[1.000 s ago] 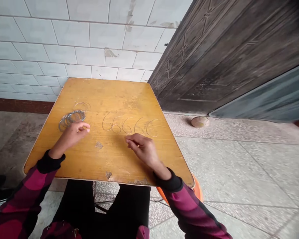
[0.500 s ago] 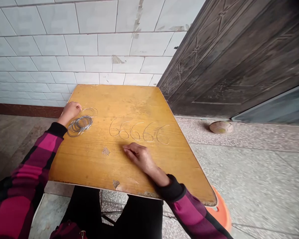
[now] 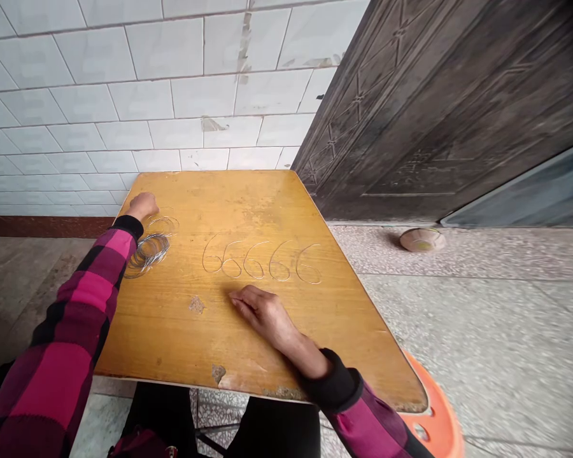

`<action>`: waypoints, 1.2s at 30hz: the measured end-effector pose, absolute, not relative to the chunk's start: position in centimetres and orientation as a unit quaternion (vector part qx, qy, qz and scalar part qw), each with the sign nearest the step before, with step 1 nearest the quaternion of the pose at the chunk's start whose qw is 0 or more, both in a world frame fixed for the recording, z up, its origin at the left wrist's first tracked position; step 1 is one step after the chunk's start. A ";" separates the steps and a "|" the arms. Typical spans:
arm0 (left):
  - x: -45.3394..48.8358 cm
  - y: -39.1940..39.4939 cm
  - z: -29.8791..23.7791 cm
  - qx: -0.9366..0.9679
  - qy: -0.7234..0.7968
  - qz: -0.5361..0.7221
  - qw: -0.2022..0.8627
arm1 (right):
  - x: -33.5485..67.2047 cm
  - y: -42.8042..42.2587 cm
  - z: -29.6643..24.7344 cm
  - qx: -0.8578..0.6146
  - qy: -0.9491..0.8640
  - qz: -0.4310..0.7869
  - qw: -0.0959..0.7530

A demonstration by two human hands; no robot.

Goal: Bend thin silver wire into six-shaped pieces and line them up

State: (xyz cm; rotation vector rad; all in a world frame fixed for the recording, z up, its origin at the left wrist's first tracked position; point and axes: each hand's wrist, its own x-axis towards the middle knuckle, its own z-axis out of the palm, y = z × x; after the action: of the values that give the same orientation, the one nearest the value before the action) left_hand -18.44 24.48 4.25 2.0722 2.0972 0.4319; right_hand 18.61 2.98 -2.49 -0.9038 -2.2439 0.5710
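Five thin wire loops bent like sixes (image 3: 262, 261) lie in a row on the middle of the worn wooden table (image 3: 248, 203). My right hand (image 3: 260, 310) rests flat on the wood just in front of them, fingers stretched out to the left with nothing in them. A bundle of thin wire rings (image 3: 146, 251) lies near the table's left edge, with a few loose rings (image 3: 163, 224) just beyond it. My left hand (image 3: 143, 205) reaches past the bundle to the loose rings, its fingers curled; what they hold is hidden.
A white tiled wall stands behind the table and a dark carved door (image 3: 439, 108) to the right. A small bowl (image 3: 421, 239) sits on the stone floor by the door. An orange plastic stool (image 3: 432, 423) shows under the table's right corner.
My left hand has moved from beside the ring bundle to the far-left loose rings. My right hand has stayed in place in front of the sixes and flattened.
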 end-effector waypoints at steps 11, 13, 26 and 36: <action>-18.3 24.9 6.5 0.655 0.754 0.033 0.019 | 18.6 2.9 -2.5 -0.338 -0.856 0.226 0.319; -19.0 24.4 7.8 0.662 0.749 0.038 0.004 | 18.6 2.8 -2.5 -0.337 -0.857 0.225 0.316; -19.7 18.8 12.8 0.738 0.615 0.273 0.049 | 18.4 3.7 -1.6 -0.346 -0.839 0.252 0.336; -19.7 14.8 10.1 0.678 0.601 0.423 0.022 | 6.2 14.7 3.0 -0.384 -0.672 0.479 0.415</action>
State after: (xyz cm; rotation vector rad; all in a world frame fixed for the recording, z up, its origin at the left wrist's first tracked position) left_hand -19.73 14.84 10.10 2.1002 1.8610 1.3120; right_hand 6.19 14.67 3.03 -0.9661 -1.6874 1.2033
